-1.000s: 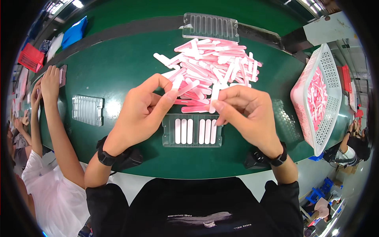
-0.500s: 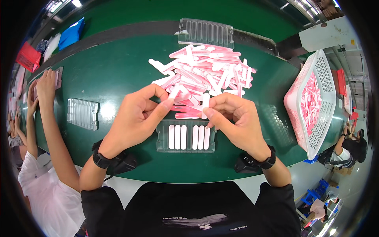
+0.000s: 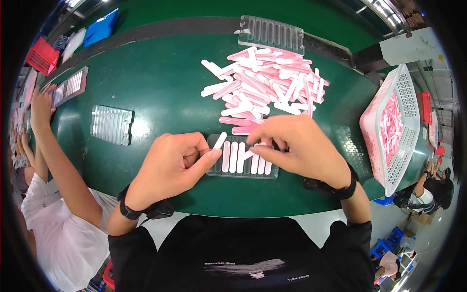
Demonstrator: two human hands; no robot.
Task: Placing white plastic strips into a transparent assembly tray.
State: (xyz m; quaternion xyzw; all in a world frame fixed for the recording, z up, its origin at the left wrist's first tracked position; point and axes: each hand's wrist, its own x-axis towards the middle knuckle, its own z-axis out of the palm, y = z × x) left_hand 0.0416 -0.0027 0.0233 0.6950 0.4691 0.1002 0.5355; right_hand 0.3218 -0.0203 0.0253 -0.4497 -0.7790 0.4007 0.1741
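My left hand pinches a flat white round-ended strip between thumb and forefinger, tilted over the left end of a clear slotted tray. My right hand pinches another white strip, slanted over the tray's middle; its fingers hide part of the tray. Several white strips lie upright side by side in the tray's slots. Just beyond, a loose pile of pink and white strips covers the table.
A second clear tray stands behind the pile, and another clear tray lies to the left. A white basket of pink strips sits at the right. At far left, a co-worker's hand is beside a filled tray.
Both hands have come nearer to me, from the pile's edge to over the tray, each with a strip. The right hand's strip has tipped from upright to slanted. The view has shifted slightly.
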